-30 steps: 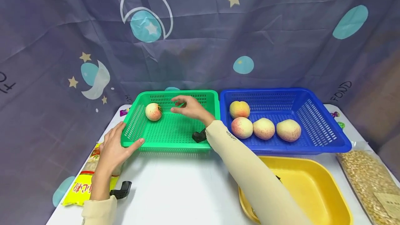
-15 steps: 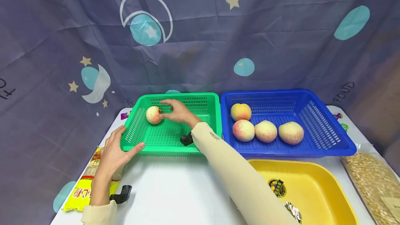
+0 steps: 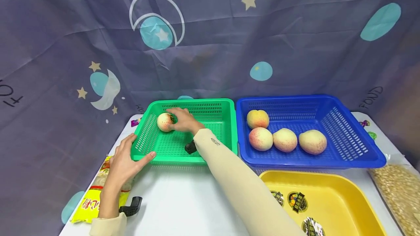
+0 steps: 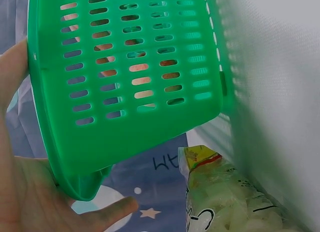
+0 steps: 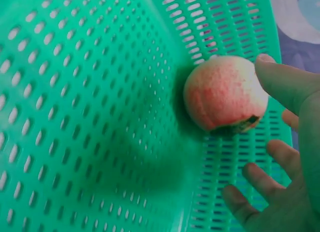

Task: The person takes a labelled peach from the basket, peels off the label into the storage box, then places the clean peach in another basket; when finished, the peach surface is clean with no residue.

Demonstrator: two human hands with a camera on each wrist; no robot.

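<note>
In the head view, a pale pink-speckled peach lies at the left end of the green basket. My right hand reaches over it from the right. The right wrist view shows the peach with a dark patch on its lower side; the thumb comes up to its edge while the other fingers are spread below, apart from it. My left hand is at the basket's near left corner, fingers extended. In the left wrist view that hand straddles the basket corner.
A blue basket with several peaches stands right of the green one. In front of it is a yellow tray holding round black stickers. A yellow food packet lies at left, a bag of grains at right.
My right hand has moved left and down inside the green basket, from the middle to the peach. My left hand stays at the corner. The camera view has shifted slightly.
</note>
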